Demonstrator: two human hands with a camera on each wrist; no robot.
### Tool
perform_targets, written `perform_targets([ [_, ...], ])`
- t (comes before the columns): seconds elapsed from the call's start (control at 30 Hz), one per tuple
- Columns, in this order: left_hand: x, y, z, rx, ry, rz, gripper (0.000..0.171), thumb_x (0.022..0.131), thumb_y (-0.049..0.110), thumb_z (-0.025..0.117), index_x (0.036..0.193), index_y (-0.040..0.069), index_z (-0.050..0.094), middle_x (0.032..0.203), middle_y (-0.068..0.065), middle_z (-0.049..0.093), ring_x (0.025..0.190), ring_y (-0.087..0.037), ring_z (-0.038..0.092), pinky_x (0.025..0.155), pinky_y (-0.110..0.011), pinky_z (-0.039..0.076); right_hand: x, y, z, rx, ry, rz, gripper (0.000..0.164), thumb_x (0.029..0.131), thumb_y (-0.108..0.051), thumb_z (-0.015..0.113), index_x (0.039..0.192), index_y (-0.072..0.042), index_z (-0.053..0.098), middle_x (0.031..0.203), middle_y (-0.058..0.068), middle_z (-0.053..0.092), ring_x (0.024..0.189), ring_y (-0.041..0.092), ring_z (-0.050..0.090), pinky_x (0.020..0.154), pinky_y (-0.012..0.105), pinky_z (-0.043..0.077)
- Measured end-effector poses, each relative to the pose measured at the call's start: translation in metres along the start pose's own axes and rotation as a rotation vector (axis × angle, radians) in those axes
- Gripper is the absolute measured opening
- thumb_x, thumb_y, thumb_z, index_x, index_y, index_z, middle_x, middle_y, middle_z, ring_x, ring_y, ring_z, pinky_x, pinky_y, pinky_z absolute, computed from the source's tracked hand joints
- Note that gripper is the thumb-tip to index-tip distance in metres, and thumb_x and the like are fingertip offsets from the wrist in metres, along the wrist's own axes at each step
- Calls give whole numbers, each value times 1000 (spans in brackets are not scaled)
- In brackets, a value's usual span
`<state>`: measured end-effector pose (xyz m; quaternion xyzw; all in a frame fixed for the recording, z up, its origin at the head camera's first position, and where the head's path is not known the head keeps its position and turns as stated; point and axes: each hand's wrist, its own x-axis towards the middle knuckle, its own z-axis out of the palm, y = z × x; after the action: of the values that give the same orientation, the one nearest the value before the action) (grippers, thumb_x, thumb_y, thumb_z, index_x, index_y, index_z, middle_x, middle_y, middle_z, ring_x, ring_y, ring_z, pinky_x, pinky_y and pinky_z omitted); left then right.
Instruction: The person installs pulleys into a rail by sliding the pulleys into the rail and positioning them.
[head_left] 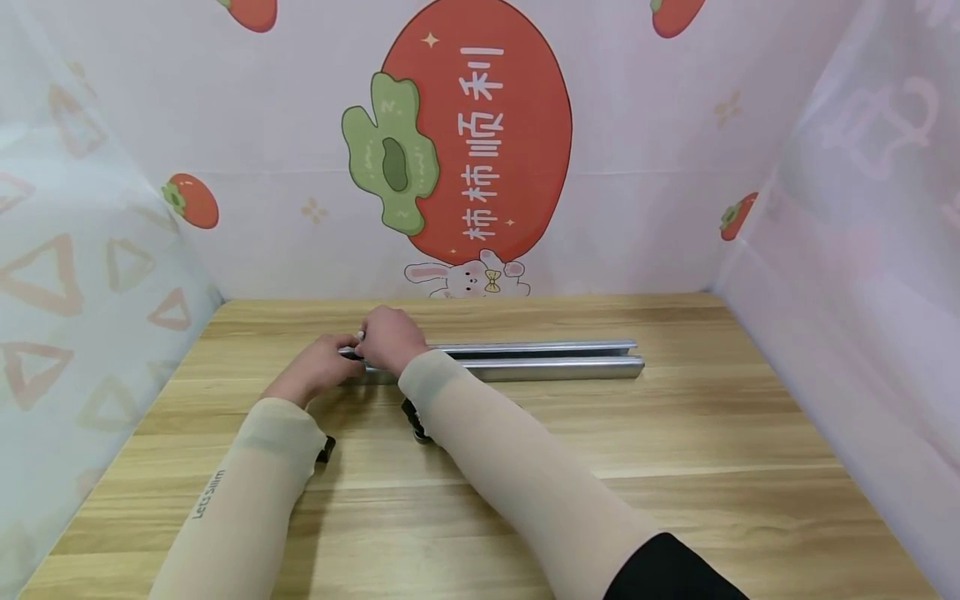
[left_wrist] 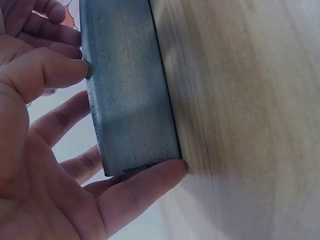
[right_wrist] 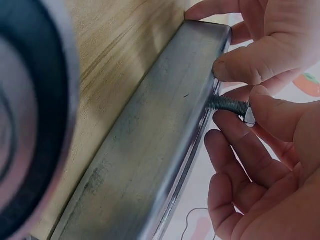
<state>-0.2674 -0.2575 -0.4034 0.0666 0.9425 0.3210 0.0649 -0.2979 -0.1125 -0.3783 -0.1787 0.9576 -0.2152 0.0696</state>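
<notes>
A silver metal strut channel lies lengthwise on the table, its long slot facing up. At its left end my left hand grips it; in the left wrist view the thumb presses the slot-side edge and one finger lies across the cut end. My right hand is just beside the left one, above the channel. In the right wrist view it pinches a hex-head bolt by the head, with the threaded tip at the slot. How far the tip goes in is hidden by the channel's edge.
The channel rests on a wood-grain table. A printed cloth backdrop rises behind the table, with cloth walls at left and right. Dark wrist straps sit below both hands.
</notes>
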Motion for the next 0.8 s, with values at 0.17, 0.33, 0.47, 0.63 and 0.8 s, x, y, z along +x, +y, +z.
perform_targets([
  [0.17,0,-1,-1,-11,-2,-9,16,85,16,66,98,8,66,100,-11,64,89,-30,51,79,-41,40,0,-2,1,15,3,-15,8,92,-30,73,89,-23,75,80,-12,64,72,8,57,62,25,47],
  [0.33,1,-2,-2,-29,-17,-26,13,84,14,65,95,7,64,97,-10,63,87,-29,50,77,-40,39,1,-3,2,8,9,-36,13,93,-31,72,83,-23,71,75,-11,61,70,10,57,61,26,46],
  [0.47,2,-3,-2,-30,-28,-21,12,86,14,66,94,6,64,93,-10,63,85,-29,50,77,-41,40,4,-5,4,10,12,-46,16,93,-31,72,80,-23,70,73,-11,61,70,10,56,62,25,46],
  [0.63,2,-5,-1,-35,-42,-23,14,88,14,65,98,6,63,96,-10,63,86,-28,50,78,-42,40,4,-7,7,14,17,-62,17,93,-30,72,79,-22,70,72,-10,61,70,11,56,62,25,45],
  [0.8,2,-6,-2,-56,-70,-48,23,90,14,65,110,4,63,102,-12,62,88,-30,49,79,-43,38,2,-9,8,33,32,-56,17,94,-27,71,78,-21,69,70,-10,61,69,10,56,62,24,45],
])
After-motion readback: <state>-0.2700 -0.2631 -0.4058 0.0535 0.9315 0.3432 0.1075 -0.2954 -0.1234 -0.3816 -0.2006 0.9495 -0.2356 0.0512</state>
